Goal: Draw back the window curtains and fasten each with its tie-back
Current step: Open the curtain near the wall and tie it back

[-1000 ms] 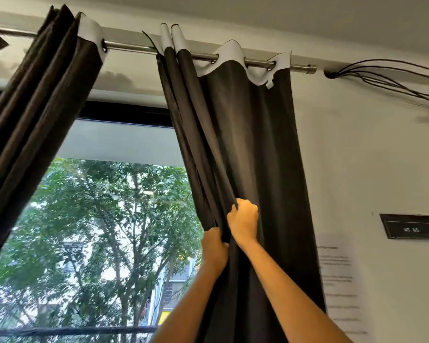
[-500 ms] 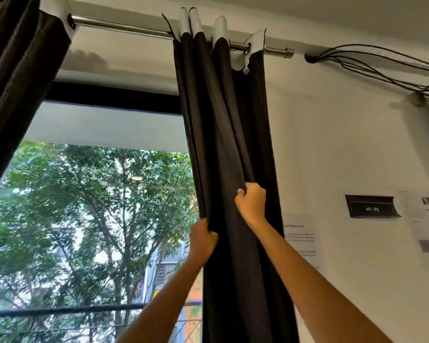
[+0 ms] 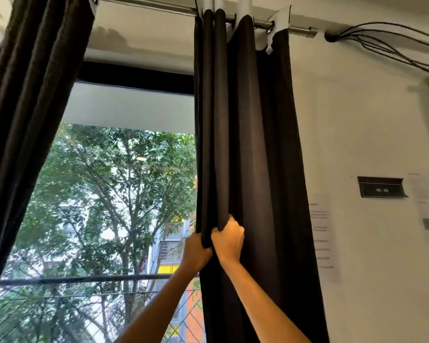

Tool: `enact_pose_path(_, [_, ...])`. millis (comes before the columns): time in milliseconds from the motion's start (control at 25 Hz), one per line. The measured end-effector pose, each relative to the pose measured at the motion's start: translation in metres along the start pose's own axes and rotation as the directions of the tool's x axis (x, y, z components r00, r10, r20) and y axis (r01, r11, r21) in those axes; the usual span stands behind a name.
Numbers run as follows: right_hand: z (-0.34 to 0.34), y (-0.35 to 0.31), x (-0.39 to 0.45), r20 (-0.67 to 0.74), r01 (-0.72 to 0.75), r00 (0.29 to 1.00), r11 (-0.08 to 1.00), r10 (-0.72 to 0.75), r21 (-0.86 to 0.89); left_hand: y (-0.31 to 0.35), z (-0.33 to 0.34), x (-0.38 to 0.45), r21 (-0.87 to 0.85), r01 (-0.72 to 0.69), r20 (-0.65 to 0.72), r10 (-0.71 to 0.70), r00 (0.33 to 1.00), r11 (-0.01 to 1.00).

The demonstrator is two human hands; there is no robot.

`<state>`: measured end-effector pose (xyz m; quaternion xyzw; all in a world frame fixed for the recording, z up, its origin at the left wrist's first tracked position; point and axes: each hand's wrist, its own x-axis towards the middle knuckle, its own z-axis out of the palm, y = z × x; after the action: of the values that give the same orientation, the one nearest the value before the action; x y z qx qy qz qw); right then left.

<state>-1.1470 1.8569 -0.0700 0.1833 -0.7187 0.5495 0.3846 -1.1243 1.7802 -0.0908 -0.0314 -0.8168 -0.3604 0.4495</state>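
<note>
Right curtain (image 3: 248, 144) bunched at the end of the rod (image 3: 159, 4), beside the wall. Left hand (image 3: 196, 253) and right hand (image 3: 229, 240) grip its folds, fingers clamped on fabric. Left curtain (image 3: 30, 107) gathered aside. No tie-back visible; fastening remains.

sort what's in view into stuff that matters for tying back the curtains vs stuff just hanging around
Part of the job:
right curtain, gripped by left hand and right hand
left curtain
curtain rod
No tie-back is visible.

Just there:
black wall plaque
papers on the wall
bundle of cables
roller blind
</note>
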Motion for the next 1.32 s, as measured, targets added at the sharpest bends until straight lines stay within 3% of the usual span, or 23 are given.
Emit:
enact_pose_path(240, [0.008, 0.042, -0.036, 0.039, -0.03, 0.999, 0.996, 0.027, 0.081, -0.006, 0.008, -0.012, 0.033, -0.102, -0.135, 0.105, 0.985, 0.994])
enact_pose_path(440, [0.011, 0.046, -0.058, 0.075, -0.082, 0.995, 0.946, 0.061, 0.315, -0.011, 0.021, -0.015, 0.003, -0.113, -0.057, 0.113, 0.992, 0.994])
enact_pose_path(560, [0.008, 0.063, -0.064, 0.081, -0.121, 0.992, 0.944, 0.101, 0.308, -0.019, 0.041, -0.027, -0.018, -0.045, 0.0, 0.045, 0.999, 0.999])
enact_pose_path(720, [0.004, 0.106, -0.077, 0.076, 0.043, 0.996, 0.992, -0.052, 0.119, -0.023, 0.069, -0.052, -0.036, -0.08, -0.032, 0.079, 0.996, 0.996])
enact_pose_path(880, [0.002, 0.124, -0.076, 0.225, -0.012, 0.972, 0.947, -0.064, 0.321, -0.017, 0.073, -0.065, -0.083, -0.148, -0.093, 0.14, 0.986, 0.985])
enact_pose_path(960, [-0.005, 0.13, -0.07, 0.433, 0.158, 0.879, 0.978, -0.201, 0.134, -0.022, 0.071, -0.06, -0.004, -0.093, -0.101, 0.092, 0.991, 0.996])
enact_pose_path(1040, [-0.022, 0.13, -0.06, 0.617, 0.507, 0.72, 0.848, -0.318, -0.155, -0.031, 0.064, -0.052, 0.077, 0.007, -0.121, 0.003, 0.993, 0.997])
enact_pose_path(1080, [-0.034, 0.125, -0.053, 0.584, 0.625, 0.695, 0.754, -0.42, -0.202, -0.035, 0.059, -0.049, 0.091, 0.04, -0.129, -0.028, 0.991, 0.995])
enact_pose_path(1120, [-0.047, 0.114, -0.045, 0.468, 0.695, 0.687, 0.69, -0.556, -0.201, -0.039, 0.054, -0.048, 0.089, 0.053, -0.138, -0.041, 0.99, 0.995])
enact_pose_path(1200, [-0.066, 0.09, -0.015, 0.045, 0.729, 0.675, 0.656, -0.737, -0.194, -0.041, 0.049, -0.05, 0.069, 0.051, -0.159, -0.04, 0.986, 0.996])
enact_pose_path(1280, [-0.072, 0.06, 0.025, -0.264, 0.609, 0.716, 0.763, -0.646, -0.218, -0.04, 0.048, -0.053, 0.06, 0.043, -0.168, -0.032, 0.985, 0.997])
enact_pose_path(1320, [-0.072, 0.044, 0.044, -0.277, 0.49, 0.809, 0.855, -0.519, -0.172, -0.039, 0.049, -0.054, 0.055, 0.04, -0.168, -0.03, 0.985, 0.998])
